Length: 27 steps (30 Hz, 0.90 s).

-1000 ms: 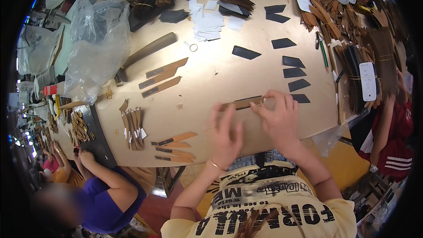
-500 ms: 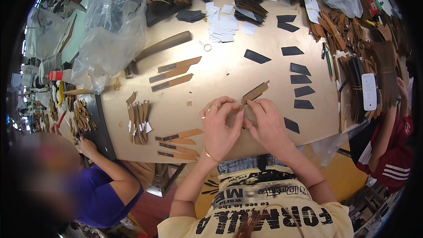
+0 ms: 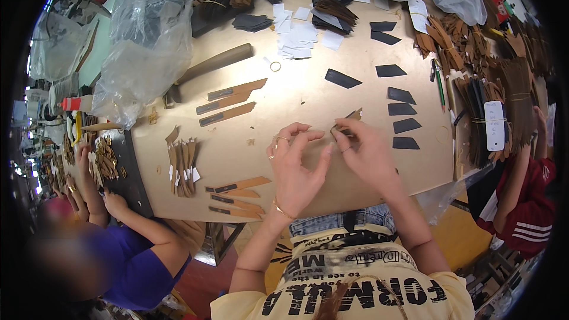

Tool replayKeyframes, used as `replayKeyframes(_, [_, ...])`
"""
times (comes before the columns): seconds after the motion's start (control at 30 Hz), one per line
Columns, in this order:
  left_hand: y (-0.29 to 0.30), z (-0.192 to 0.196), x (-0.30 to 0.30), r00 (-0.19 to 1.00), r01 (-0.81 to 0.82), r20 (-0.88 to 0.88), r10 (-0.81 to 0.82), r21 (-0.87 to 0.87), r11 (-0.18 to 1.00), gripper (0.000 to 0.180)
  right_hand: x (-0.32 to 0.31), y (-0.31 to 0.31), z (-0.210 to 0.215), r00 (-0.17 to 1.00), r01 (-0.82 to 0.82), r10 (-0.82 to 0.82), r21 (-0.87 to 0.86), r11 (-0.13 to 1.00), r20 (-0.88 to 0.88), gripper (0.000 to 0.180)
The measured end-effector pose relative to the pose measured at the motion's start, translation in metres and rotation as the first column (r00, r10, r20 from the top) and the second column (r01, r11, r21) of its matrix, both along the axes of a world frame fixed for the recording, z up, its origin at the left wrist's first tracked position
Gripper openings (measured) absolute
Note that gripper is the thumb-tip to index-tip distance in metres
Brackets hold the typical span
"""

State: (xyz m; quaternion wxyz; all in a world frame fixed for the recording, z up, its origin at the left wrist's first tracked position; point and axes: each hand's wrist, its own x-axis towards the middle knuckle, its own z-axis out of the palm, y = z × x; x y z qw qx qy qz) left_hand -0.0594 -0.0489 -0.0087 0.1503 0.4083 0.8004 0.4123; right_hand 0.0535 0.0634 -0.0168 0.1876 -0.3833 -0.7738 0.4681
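Observation:
My right hand (image 3: pixel 370 154) pinches a narrow brown leather strip (image 3: pixel 357 113) with a dark edge; its slanted end pokes out past my fingers, and the rest is mostly covered by them. Just left of it, my left hand (image 3: pixel 293 163) is held over the table with thumb and fingers curved apart, nothing visible between them. Right of my hands lie several dark slanted leather pieces (image 3: pixel 406 143) in a loose column. To the left are brown leather strips with dark patches (image 3: pixel 228 114), and a lower fanned group of similar strips (image 3: pixel 243 186).
A bunch of brown strips with white tags (image 3: pixel 185 163) lies left. Farther back are a hammer-like tool (image 3: pixel 219 63), white paper slips (image 3: pixel 296 38) and plastic bags (image 3: pixel 145 35). Bundled leather strips (image 3: pixel 515 101) line the right edge. A person in purple (image 3: pixel 142 261) works at left, another in red (image 3: pixel 521 207) at right.
My left hand has parted from the strip and its fingers have spread. My right hand has shifted slightly upward, still on the strip. The lowest dark piece is now mostly hidden behind my right wrist.

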Motion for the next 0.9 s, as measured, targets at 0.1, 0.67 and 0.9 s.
replayKeyframes(0.1, [0.003,-0.006,0.005,1.000,0.009,0.012,-0.008,-0.057,0.998,0.020,0.006,0.027,0.005,0.996,-0.082,0.085,-0.277,0.958,-0.001,0.024])
replayKeyframes(0.67, [0.018,-0.025,0.016,0.991,-0.113,-0.075,0.108,-0.071,0.991,0.011,0.000,0.041,0.008,0.995,-0.100,0.098,-0.432,0.896,-0.027,0.026])
replayKeyframes(0.9, [0.015,-0.027,0.015,0.991,-0.119,-0.060,0.117,-0.031,0.992,0.011,0.019,0.030,0.014,0.945,-0.322,0.314,-0.081,0.943,-0.096,0.035])
